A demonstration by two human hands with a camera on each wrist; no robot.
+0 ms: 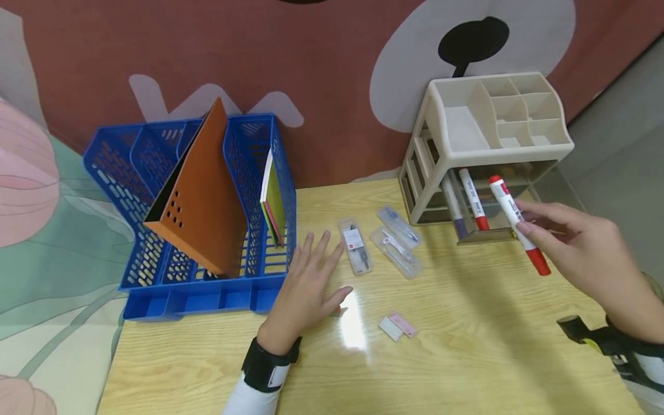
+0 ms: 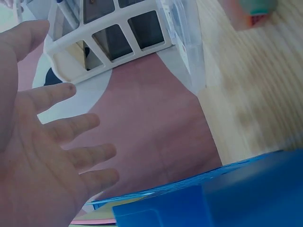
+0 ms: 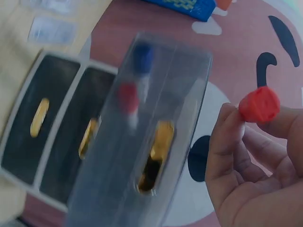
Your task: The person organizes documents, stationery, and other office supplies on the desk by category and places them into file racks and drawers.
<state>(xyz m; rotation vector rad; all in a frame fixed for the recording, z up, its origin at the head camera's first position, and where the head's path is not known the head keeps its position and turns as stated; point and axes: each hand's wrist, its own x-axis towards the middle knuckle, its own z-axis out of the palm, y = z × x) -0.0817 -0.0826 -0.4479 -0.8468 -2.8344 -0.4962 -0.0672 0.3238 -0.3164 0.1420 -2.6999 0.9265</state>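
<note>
My right hand (image 1: 591, 248) pinches a white marker (image 1: 510, 210) with red ends between thumb and fingers, over the pulled-out top drawer (image 1: 490, 236) of a cream desktop organizer (image 1: 446, 153). Inside that drawer lie another red-capped marker (image 1: 473, 199) and a marker with a blue-purple cap (image 1: 453, 204). The right wrist view shows the held marker's red end (image 3: 259, 105) beside the see-through drawer front. My left hand (image 1: 303, 297) is spread with straight fingers and holds nothing, beside the blue file rack (image 1: 202, 291). Whether it touches the table is unclear.
An orange folder (image 1: 207, 202) and thin notebooks (image 1: 275, 202) stand in the rack. Clear plastic cases (image 1: 355, 245) lie mid-table. Nearer are a white eraser-like block (image 1: 390, 328) and a pink one (image 1: 402, 324). A small reddish object (image 1: 336, 311) is partly hidden by the left hand.
</note>
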